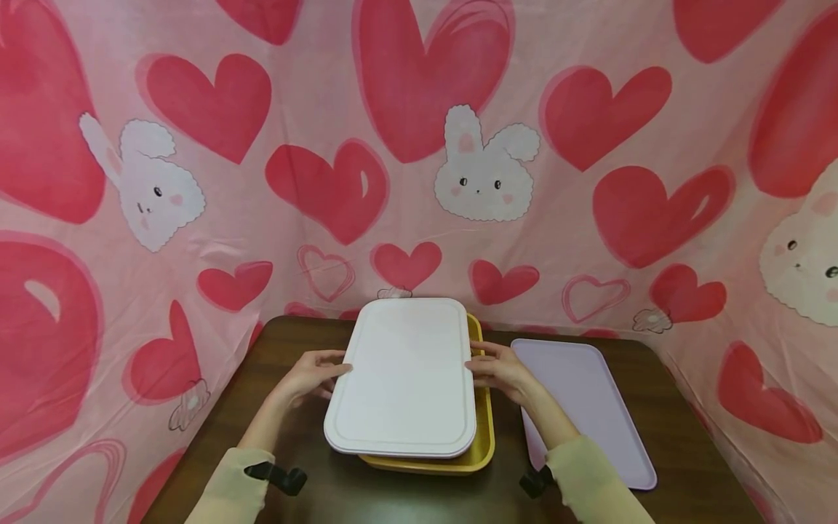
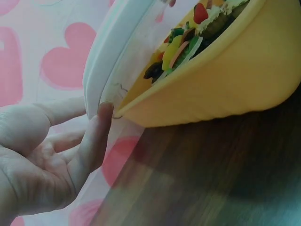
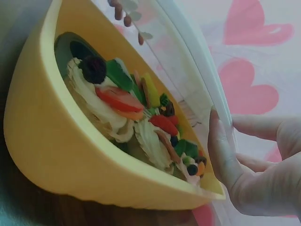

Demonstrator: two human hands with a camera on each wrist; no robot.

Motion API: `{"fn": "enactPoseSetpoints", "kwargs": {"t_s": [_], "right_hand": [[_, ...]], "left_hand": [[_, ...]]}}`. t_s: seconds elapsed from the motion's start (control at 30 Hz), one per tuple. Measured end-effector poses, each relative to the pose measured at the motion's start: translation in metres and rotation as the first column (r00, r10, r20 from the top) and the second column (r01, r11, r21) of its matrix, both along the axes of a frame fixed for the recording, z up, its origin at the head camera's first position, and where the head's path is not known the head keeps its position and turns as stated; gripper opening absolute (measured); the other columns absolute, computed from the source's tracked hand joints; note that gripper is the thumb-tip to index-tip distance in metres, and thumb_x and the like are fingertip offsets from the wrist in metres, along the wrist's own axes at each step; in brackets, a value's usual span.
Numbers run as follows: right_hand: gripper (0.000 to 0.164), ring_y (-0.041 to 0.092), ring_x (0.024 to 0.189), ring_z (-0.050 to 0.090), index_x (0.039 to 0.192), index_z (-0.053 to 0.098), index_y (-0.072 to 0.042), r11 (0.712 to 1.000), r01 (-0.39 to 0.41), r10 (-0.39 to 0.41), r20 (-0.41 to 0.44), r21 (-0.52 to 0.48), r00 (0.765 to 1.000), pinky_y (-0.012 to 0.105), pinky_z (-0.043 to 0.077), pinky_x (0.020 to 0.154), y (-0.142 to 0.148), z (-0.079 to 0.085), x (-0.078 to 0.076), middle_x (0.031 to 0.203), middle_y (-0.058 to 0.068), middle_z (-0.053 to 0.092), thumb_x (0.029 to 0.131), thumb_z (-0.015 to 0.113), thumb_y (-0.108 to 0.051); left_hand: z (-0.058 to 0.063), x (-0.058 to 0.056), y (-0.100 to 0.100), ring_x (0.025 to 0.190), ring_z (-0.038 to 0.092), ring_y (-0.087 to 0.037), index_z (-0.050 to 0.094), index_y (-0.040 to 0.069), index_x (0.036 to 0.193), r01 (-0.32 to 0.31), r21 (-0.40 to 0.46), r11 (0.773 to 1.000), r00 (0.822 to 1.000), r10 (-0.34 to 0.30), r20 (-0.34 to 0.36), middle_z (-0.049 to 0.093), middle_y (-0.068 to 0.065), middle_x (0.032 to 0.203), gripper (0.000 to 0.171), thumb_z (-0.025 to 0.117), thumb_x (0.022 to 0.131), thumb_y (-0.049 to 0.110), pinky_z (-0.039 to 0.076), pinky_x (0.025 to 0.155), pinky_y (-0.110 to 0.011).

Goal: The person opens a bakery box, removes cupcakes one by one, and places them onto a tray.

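Note:
A white rectangular lid (image 1: 404, 378) with rounded corners is held over a yellow tub (image 1: 485, 429), covering most of it in the head view. My left hand (image 1: 313, 378) pinches the lid's left edge between thumb and fingers. On the opposite edge, my right hand (image 1: 500, 370) grips the lid the same way. Both wrist views show a gap between lid and tub rim. Through it I see cream-topped pieces (image 3: 110, 110) with berries, red slices and green bits inside the tub.
To the right, a flat lilac tray (image 1: 583, 407) lies on the dark wooden table (image 1: 694, 466). A pink cloth (image 1: 419, 225) printed with hearts and rabbits hangs behind the table and along its sides.

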State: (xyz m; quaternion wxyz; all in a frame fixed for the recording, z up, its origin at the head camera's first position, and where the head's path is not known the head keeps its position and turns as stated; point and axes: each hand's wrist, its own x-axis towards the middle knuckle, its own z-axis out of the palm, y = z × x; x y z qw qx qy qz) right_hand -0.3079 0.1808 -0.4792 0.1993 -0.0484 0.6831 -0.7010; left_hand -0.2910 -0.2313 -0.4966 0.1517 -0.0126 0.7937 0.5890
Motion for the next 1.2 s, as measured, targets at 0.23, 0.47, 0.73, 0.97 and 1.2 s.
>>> {"fn": "enactPoseSetpoints", "kwargs": {"t_s": [0.23, 0.47, 0.73, 0.97, 1.2], "right_hand": [[0.070, 0.009, 0.084, 0.077, 0.164, 0.036, 0.013, 1.000, 0.015, -0.015, 0.009, -0.017, 1.000, 0.029, 0.070, 0.075, -0.021, -0.002, 0.001, 0.097, -0.002, 0.077, 0.102, 0.068, 0.002], [0.067, 0.012, 0.084, 0.077, 0.161, 0.043, 0.011, 1.000, 0.026, -0.026, -0.002, 0.009, 1.000, 0.032, 0.071, 0.076, -0.045, -0.003, 0.003, 0.096, 0.000, 0.079, 0.100, 0.070, 0.002], [0.067, 0.014, 0.071, 0.079, 0.160, 0.045, 0.011, 0.999, 0.018, -0.017, -0.019, 0.048, 1.000, 0.028, 0.069, 0.067, -0.073, -0.005, 0.006, 0.115, 0.020, 0.081, 0.100, 0.073, 0.002], [0.065, 0.018, 0.082, 0.079, 0.159, 0.044, 0.014, 1.000, -0.014, 0.013, -0.012, -0.022, 1.000, 0.042, 0.071, 0.079, -0.099, -0.005, 0.008, 0.119, 0.029, 0.078, 0.099, 0.070, 0.008], [0.064, 0.016, 0.071, 0.080, 0.155, 0.049, 0.015, 1.000, 0.004, -0.004, -0.024, 0.016, 1.000, 0.041, 0.071, 0.076, -0.126, -0.003, 0.010, 0.120, 0.035, 0.077, 0.096, 0.073, 0.010]], "left_hand": [[0.001, 0.006, -0.019, 0.068, 0.069, -0.015, 0.051, -0.009, 0.157, -0.002, -0.012, 1.000, 1.000, 0.001, -0.009, 0.076, -0.004, 0.090, 0.065, 0.075, 0.105, 0.022, 0.067, 0.062, -0.030], [-0.001, 0.013, -0.043, 0.075, 0.074, -0.019, 0.049, -0.007, 0.159, -0.026, -0.072, 0.997, 1.000, 0.027, 0.004, 0.080, -0.008, 0.102, 0.069, 0.075, 0.106, 0.028, 0.068, 0.068, -0.034], [-0.004, 0.020, -0.067, 0.077, 0.074, -0.019, 0.048, -0.008, 0.159, -0.045, -0.117, 0.992, 0.999, 0.047, 0.012, 0.079, -0.011, 0.106, 0.069, 0.074, 0.106, 0.027, 0.068, 0.066, -0.035], [-0.007, 0.027, -0.090, 0.080, 0.076, -0.019, 0.045, -0.010, 0.160, -0.062, -0.150, 0.987, 0.998, 0.064, 0.008, 0.080, -0.008, 0.105, 0.071, 0.073, 0.107, 0.028, 0.069, 0.069, -0.038], [-0.010, 0.030, -0.103, 0.084, 0.077, -0.020, 0.046, -0.010, 0.160, -0.115, -0.231, 0.966, 0.993, 0.115, -0.013, 0.079, -0.021, 0.117, 0.067, 0.070, 0.109, 0.027, 0.069, 0.073, -0.039]]}}
